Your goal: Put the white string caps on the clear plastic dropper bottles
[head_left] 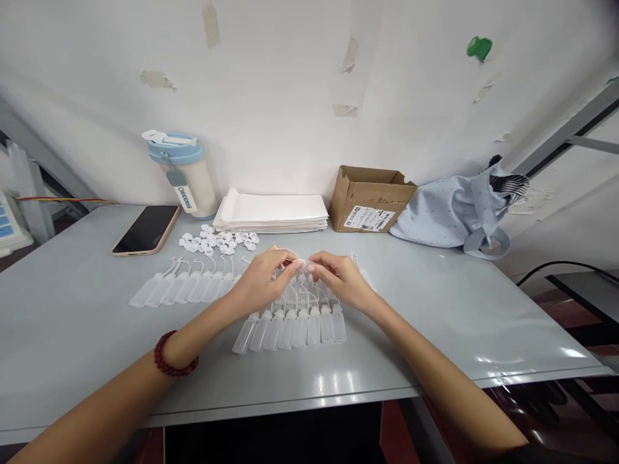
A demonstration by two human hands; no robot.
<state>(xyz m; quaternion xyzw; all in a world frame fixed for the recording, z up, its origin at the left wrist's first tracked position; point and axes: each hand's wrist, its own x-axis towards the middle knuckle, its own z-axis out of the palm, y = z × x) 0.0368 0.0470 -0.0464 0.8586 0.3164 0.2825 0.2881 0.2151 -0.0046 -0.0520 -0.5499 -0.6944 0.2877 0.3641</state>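
Note:
My left hand (264,276) and my right hand (344,278) meet above the middle of the table. Their thumbs and fingertips pinch a small translucent white plastic piece (304,263), mostly covered by the fingers. I cannot make out its exact kind. Below them lies a front row of small translucent plastic bottles (287,330), side by side, with thin white tubes rising from their tops. More such bottles lie behind, partly hidden by my hands. Another row of the same bottles (186,288) is to the left of my left hand. Loose small white caps (220,241) form a pile beyond that row.
At the back stand a blue-lidded tumbler (186,174), a stack of white envelopes (275,211), an open cardboard box (370,200) and a light blue cloth bag (442,209). A phone (146,229) lies at the left. The grey table (435,309) meets a white wall.

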